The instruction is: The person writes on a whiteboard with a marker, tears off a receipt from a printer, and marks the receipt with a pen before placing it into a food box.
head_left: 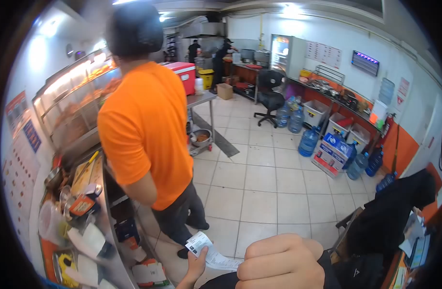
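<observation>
A long white paper receipt (pixel 216 260) with printed text is pinched in my left hand (pixel 197 264), its upper end curling above the thumb. The strip runs right, toward my right hand (pixel 281 262), and its far end passes out of sight there. Close to the camera, my right hand is curled into a fist with its knuckles up. Whatever lies inside that fist, if anything, is hidden. Just beyond the receipt stands a person in an orange shirt (pixel 146 130), facing away.
On the left runs a metal counter (pixel 103 192) with food containers and paper bags. A desk chair (pixel 269 94), water jugs (pixel 308 142) and a box (pixel 332 155) stand on the tiled floor (pixel 259 178). A black jacket (pixel 394 212) hangs at right. Two people work at the back.
</observation>
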### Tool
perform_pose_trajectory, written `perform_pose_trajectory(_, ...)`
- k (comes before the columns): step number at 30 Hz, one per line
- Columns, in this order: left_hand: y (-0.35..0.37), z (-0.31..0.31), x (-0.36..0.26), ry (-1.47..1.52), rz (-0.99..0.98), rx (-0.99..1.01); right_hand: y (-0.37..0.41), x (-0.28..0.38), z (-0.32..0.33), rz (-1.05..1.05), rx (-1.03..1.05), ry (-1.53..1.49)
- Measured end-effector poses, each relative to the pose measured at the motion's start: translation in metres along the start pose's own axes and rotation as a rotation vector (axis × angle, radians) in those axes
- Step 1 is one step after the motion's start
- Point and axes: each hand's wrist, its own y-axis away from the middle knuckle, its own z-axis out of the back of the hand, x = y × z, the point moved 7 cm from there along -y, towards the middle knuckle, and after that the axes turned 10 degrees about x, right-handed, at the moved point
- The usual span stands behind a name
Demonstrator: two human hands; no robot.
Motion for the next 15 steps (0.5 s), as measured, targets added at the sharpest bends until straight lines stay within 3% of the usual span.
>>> perform_pose_trajectory(1, -0.014, -0.006, 0.003, -0.003, 0.008, 0.033, 0.002, -0.010, 0.010, -0.004, 0.002, 0.023)
perform_pose_trajectory(3, -0.040, -0.018, 0.009, -0.020, 0.022, 0.085, 0.006, -0.027, 0.020, 0.034, 0.258, 0.060)
perform_pose_trajectory(6, -0.075, -0.034, 0.027, -0.106, 0.047, 0.113, 0.020, -0.057, 0.045, 0.036, 0.196, 0.093)
perform_pose_trajectory(9, -0.114, -0.064, 0.006, -0.220, 0.007, 0.122, 0.032, -0.091, 0.075, 0.044, 0.056, 0.148)
perform_pose_trajectory(15, -0.212, -0.104, 0.041, -0.297, -0.045, 0.165, 0.048, -0.168, 0.148, 0.030, 0.128, 0.071)
